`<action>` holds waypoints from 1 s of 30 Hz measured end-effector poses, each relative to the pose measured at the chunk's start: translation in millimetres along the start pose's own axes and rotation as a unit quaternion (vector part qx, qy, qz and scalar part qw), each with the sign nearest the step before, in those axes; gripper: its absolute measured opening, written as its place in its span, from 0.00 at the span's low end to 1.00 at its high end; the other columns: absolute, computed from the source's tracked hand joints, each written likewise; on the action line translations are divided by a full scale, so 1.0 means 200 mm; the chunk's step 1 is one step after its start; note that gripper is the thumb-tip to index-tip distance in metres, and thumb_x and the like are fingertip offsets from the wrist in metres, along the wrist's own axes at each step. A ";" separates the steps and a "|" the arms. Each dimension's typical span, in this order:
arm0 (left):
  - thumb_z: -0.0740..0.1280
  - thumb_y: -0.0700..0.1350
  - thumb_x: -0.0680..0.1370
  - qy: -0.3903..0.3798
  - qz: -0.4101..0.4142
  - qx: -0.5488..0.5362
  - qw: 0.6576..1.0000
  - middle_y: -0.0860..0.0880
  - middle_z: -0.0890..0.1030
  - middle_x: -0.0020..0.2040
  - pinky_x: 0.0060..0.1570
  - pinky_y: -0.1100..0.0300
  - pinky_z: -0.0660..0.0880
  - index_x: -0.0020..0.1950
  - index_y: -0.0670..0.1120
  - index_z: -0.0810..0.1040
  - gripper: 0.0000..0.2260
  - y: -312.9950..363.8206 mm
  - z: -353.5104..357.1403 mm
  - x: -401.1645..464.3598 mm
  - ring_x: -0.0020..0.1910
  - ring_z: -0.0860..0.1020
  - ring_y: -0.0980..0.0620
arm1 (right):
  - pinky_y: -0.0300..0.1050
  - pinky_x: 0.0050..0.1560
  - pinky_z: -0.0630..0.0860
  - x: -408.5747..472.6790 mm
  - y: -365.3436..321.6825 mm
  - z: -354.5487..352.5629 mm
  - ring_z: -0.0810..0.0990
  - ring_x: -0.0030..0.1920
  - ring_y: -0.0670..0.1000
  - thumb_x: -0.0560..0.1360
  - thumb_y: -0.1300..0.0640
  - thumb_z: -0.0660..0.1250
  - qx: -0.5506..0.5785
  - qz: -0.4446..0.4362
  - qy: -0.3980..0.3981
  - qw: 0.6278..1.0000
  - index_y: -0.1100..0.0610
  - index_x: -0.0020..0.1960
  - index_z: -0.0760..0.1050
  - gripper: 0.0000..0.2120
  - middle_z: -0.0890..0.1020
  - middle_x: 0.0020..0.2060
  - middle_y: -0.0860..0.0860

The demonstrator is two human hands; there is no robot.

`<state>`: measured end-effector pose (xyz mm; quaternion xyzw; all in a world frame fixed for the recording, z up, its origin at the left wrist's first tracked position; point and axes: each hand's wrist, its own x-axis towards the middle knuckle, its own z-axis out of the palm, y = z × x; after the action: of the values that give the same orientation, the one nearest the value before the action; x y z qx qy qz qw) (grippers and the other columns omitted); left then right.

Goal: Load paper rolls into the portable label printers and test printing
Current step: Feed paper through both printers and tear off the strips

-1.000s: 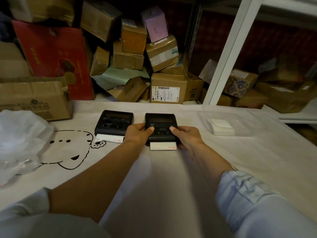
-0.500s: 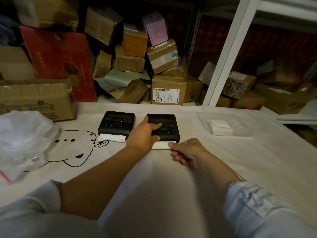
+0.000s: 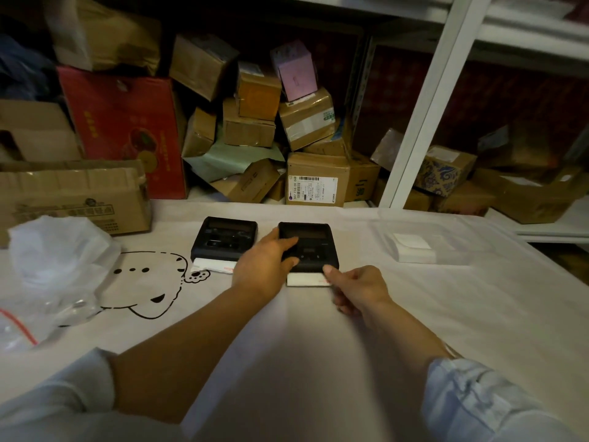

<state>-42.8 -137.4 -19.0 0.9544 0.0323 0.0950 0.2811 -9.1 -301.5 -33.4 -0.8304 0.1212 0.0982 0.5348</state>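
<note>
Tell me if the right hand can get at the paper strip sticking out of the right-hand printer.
Probably yes. The right hand sits right beside the paper strip at the front of the right-hand printer, fingertips at its right end, nothing between them. The left hand rests on the printer's left side, clear of the strip.

Pretty dim on my feed. Most of the light lands on the white table cover [image 3: 446,314], which reads as the brightest patch, with a soft grey shadow pooling between the forearms. The box pile [image 3: 255,122] at the back sinks into murk, and the upper corners go nearly black. No harsh glare, just a mild sheen on the plastic bag [image 3: 57,260]. The left hand [image 3: 264,266] looks slightly smeared with motion blur. The wide-angle lens bends the white shelf post [image 3: 424,100] into a lean, and the sleeves at the bottom edge look stretched and soft.
</note>
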 end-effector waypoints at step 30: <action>0.69 0.62 0.70 0.036 -0.237 0.053 0.969 0.41 0.59 0.70 0.63 0.48 0.68 0.77 0.52 0.53 0.42 -0.33 -0.12 0.27 0.66 0.65 0.39 | 0.53 0.61 0.70 0.27 -0.32 0.37 0.65 0.67 0.58 0.63 0.37 0.74 -0.304 -0.131 0.050 0.942 0.48 0.78 0.44 0.55 0.63 0.67 0.57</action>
<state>4.7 -64.2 -26.5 0.9291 0.2724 0.0583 0.2432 60.1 -213.2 -24.1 -0.9659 0.0020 0.0178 0.2582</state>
